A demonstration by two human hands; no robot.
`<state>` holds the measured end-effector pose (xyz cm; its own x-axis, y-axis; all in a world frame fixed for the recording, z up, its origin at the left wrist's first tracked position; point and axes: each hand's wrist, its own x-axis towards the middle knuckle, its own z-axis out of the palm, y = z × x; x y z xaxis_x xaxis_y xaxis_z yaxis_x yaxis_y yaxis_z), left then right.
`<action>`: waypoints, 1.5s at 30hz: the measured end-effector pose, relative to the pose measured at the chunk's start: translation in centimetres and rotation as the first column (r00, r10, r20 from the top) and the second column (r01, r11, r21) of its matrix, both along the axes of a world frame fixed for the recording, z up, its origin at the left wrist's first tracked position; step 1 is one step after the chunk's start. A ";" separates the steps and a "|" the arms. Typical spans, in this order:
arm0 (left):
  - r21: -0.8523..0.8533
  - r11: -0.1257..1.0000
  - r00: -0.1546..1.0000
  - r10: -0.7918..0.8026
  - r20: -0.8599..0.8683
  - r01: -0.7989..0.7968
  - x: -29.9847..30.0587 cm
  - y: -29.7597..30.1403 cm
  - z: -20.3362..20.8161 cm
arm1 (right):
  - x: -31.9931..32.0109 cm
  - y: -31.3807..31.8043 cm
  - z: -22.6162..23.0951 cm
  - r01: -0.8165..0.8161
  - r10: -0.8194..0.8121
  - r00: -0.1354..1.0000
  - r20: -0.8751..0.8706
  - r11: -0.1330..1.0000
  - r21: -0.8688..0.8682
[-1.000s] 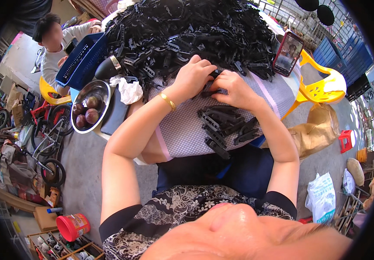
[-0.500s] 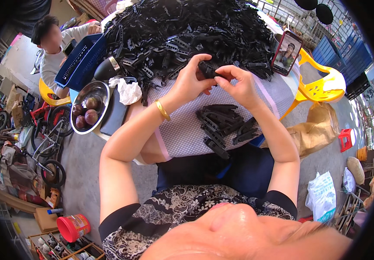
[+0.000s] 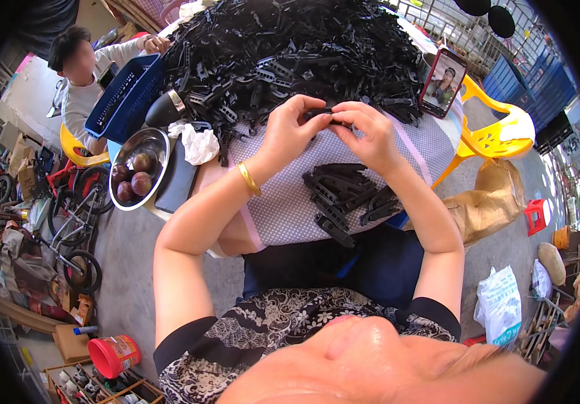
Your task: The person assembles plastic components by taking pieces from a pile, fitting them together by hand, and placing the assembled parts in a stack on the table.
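Both hands hold one small black plastic clip part [image 3: 327, 114] between them, above the table. My left hand [image 3: 290, 131] pinches its left end, and a gold bangle is on that wrist. My right hand [image 3: 364, 131] grips the right end with its fingertips. A huge heap of the same black plastic parts [image 3: 290, 54] fills the far half of the table. A smaller bunch of black clips [image 3: 350, 198] lies on the dotted grey tablecloth [image 3: 283, 202] near the front edge, below my right wrist.
A steel bowl of dark round fruit [image 3: 136, 176], a crumpled white tissue [image 3: 198, 145] and a blue basket [image 3: 123, 97] sit at the table's left. A phone [image 3: 443, 82] leans at the right, by a yellow plastic chair [image 3: 495, 135]. Another person [image 3: 85, 74] sits far left.
Both hands have lifted from the small bunch of clips toward the big heap, now holding one black part higher up between the fingertips.
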<state>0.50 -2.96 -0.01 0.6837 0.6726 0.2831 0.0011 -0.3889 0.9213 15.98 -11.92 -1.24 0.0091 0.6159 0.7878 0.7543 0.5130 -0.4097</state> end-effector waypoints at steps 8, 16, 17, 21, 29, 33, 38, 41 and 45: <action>0.188 0.982 0.999 -0.013 0.035 0.006 -0.5 -0.3 0.5 | 0.3 0.1 0.3 0.044 -0.056 0.989 -0.139 0.996 -0.084; 0.539 0.842 0.999 0.032 0.009 -0.032 -0.4 0.3 -0.5 | 1.0 0.1 0.1 -0.131 0.053 0.950 -0.307 0.961 -0.241; 0.539 0.841 0.999 0.032 0.009 -0.032 -0.4 0.2 -0.5 | 1.0 0.1 0.1 -0.137 0.063 0.955 -0.291 0.961 -0.239; 0.543 0.840 1.000 0.009 -0.002 -0.006 -0.7 -0.2 -0.1 | 1.0 -0.2 0.4 -0.132 0.066 0.957 -0.281 0.966 -0.224; 0.589 0.808 1.000 -0.019 0.023 0.002 -0.6 0.0 0.1 | 1.0 -0.5 0.7 -0.055 0.004 0.974 -0.227 0.975 -0.217; 0.322 0.940 0.993 -0.099 -0.065 0.115 -0.8 0.7 0.6 | 1.0 -0.4 0.4 -0.098 0.018 0.962 -0.272 0.954 -0.283; 0.221 0.950 0.971 -0.195 -0.136 0.222 -0.7 -0.1 0.3 | 1.6 0.5 -0.2 -0.398 0.175 0.766 -0.618 0.885 -0.243; 0.274 0.825 0.863 -0.427 -0.269 0.494 -0.9 -0.7 0.4 | 1.9 0.7 -0.5 -0.272 0.103 0.870 -0.483 0.915 -0.296; 0.390 0.860 0.932 -0.229 -0.282 0.330 -0.9 0.1 0.5 | 2.7 1.0 -1.5 0.126 -0.074 0.968 0.241 0.970 -0.209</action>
<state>-0.35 -2.82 0.54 0.9020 0.2922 0.3179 0.0135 -0.7550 0.6556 18.64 -10.90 -2.76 -0.0854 0.7798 0.6202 0.8841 0.3463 -0.3137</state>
